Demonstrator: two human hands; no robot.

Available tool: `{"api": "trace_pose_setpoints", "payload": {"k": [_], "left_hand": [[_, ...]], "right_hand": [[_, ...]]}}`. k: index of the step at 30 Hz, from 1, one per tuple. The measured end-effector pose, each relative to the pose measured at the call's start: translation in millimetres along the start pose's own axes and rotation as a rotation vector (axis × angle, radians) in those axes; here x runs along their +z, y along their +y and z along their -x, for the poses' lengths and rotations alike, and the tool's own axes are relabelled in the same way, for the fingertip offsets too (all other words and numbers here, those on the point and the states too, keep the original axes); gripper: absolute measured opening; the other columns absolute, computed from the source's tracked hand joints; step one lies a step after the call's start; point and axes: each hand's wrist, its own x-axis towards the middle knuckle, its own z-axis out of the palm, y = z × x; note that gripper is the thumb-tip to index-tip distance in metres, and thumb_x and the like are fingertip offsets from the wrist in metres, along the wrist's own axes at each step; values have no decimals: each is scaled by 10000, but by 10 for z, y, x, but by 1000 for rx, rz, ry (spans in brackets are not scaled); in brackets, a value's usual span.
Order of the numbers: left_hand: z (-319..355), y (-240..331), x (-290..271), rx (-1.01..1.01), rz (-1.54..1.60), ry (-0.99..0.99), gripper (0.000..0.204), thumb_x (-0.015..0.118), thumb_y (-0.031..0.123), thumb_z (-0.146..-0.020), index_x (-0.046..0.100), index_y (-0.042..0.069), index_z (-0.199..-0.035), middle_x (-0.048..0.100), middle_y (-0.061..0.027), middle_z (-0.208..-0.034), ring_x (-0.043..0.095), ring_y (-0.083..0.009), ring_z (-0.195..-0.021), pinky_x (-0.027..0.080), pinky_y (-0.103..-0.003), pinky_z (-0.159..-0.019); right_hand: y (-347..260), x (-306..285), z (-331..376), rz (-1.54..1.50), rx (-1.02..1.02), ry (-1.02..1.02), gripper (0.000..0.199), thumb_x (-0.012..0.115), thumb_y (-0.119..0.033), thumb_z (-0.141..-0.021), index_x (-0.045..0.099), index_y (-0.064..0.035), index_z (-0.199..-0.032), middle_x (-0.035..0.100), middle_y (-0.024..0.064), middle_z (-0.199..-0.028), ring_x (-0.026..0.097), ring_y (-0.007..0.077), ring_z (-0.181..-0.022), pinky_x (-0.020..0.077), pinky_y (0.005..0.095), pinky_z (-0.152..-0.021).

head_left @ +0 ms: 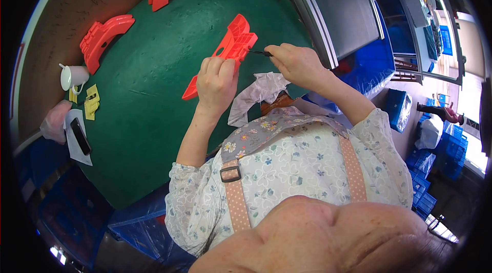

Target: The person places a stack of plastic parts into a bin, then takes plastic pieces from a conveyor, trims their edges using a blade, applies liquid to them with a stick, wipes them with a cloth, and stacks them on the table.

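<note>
Left hand point(216, 81) clamped around orange plastic part point(231, 47), right hand point(297, 63) pinching a thin dark tool point(260, 53), mostly hidden.

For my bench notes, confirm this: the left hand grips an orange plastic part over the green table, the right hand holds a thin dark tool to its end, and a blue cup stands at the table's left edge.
One detail is wrong: the cup is white, not blue, as the head view shows. The rest stands: the left hand grips the orange plastic part over the green table, and the right hand holds a thin dark tool to its end.
</note>
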Motion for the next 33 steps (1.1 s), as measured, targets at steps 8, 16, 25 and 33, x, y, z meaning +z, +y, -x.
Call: {"api": "trace_pose_setpoints", "payload": {"k": [8,16,25,33], "left_hand": [[-4,4,10,19,-10,-14,180,671,8,-624,543,48,-743,495,-74,-706,515,-254,-693,443,-342,-590],[-17,-15,-14,-46,62,12,203,671,-1,-632,534,38,-776,507,-86,-713,513,-269,-679,426,-356,-585],[3,18,11,-169,184,17,225,668,-15,-637,530,26,-810,517,-96,-705,503,-275,-651,409,-361,-587],[-3,79,53,-247,242,30,141,655,4,-691,546,9,-781,507,-90,-671,492,-247,-607,393,-343,-565]], "right_hand": [[54,-30,-3,99,-106,45,167,568,-202,-809,566,-109,-948,557,74,-692,582,256,-569,462,358,-473],[30,41,34,-21,-99,56,165,549,-190,-822,574,-92,-952,575,88,-719,591,258,-619,473,362,-522],[-50,49,-38,-454,118,-30,182,500,-139,-851,556,-28,-984,565,147,-728,546,302,-637,424,373,-578],[-7,344,21,-273,-54,244,207,535,-94,-821,553,-29,-1016,566,137,-749,555,297,-630,447,371,-566]]}}
